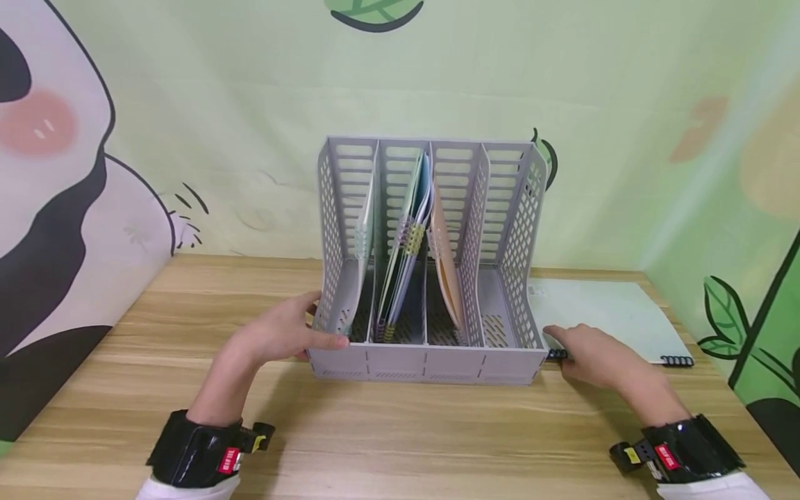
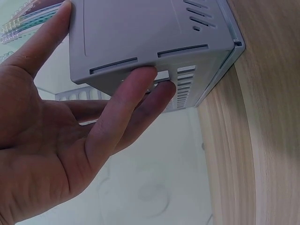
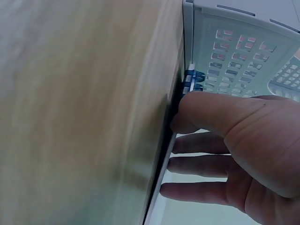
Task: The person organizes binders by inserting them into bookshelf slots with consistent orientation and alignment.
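A grey plastic file organizer [image 1: 400, 364] with upright dividers stands in the middle of the table. My left hand [image 1: 269, 333] grips its front left corner, thumb over the front rim. In the left wrist view, two fingertips [image 2: 145, 77] touch the perforated side wall. To the organizer's right lies a white spiral notebook [image 1: 615, 312] with black coils, its left end close against the organizer. My right hand [image 1: 594, 357] pinches the notebook's front edge between the coils, with the thumb [image 3: 192, 112] low at the edge and the other fingers over the cover.
Inside the organizer stand a pale green notebook [image 1: 362, 239], several spiral notebooks [image 1: 406, 243] leaning together and an orange notebook [image 1: 442, 257]. Its rightmost slot [image 1: 496, 305] shows a bare floor. The wooden table [image 1: 412, 437] meets a printed cloth wall [image 1: 250, 139] behind.
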Action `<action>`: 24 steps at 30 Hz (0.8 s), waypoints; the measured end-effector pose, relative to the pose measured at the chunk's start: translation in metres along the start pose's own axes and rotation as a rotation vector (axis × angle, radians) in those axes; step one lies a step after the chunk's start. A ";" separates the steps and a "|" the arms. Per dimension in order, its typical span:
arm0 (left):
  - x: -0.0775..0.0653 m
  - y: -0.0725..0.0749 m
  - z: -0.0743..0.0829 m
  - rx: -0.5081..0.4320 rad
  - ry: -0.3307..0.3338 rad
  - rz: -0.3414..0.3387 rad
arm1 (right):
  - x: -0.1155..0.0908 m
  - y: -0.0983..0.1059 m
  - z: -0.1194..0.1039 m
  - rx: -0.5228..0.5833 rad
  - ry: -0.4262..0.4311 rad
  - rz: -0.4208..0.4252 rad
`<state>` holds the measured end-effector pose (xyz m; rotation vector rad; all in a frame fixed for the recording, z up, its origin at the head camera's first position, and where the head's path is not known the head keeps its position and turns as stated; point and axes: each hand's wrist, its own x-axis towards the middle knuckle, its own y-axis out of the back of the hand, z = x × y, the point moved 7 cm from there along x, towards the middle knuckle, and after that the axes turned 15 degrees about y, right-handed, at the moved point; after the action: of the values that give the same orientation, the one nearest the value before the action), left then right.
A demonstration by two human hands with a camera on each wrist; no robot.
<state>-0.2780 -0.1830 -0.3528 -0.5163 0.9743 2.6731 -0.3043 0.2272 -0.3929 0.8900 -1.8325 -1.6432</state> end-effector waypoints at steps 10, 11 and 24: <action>-0.001 0.000 0.000 -0.002 0.006 -0.001 | -0.001 0.003 0.000 -0.062 0.056 0.081; -0.001 0.000 0.000 -0.001 0.005 -0.001 | -0.001 0.003 0.000 -0.065 0.060 0.087; 0.000 0.000 0.000 -0.011 0.000 -0.008 | -0.005 0.017 -0.002 -0.111 -0.004 0.222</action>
<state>-0.2778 -0.1830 -0.3529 -0.5208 0.9562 2.6728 -0.3016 0.2304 -0.3756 0.6121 -1.7549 -1.5897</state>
